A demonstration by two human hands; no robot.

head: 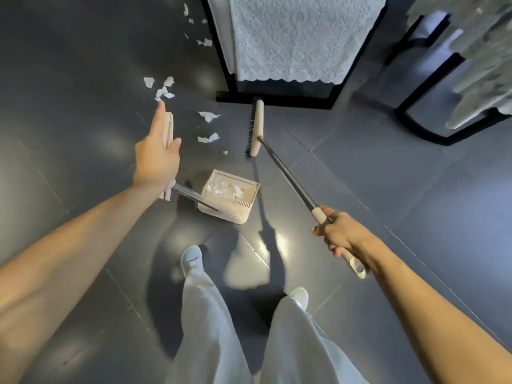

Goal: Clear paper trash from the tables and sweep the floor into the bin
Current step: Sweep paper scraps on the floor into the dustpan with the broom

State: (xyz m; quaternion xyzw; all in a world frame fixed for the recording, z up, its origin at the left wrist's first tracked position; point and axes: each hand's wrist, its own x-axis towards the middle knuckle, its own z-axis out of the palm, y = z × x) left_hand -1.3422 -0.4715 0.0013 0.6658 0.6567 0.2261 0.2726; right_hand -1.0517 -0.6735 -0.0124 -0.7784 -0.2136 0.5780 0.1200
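Now: your left grip (156,159) wraps top of dustpan handle (169,126), index finger straight along it. Dustpan (230,196) low by your feet, paper bits inside. Your right grip (340,234) clamps broom handle (288,176) near its end. Broom head (256,128) on floor (83,79) beside counter (277,101) base. Torn paper scraps (162,88) scattered on floor left of broom head.

Open floor left, table frames ahead and right.
I see bare floor (69,79) open left of the paper scraps (209,116); the table (277,102) base bar sits just at the head of the broom (257,126), the dustpan (230,195) stands mid-floor, a second frame (421,131) closes the right.
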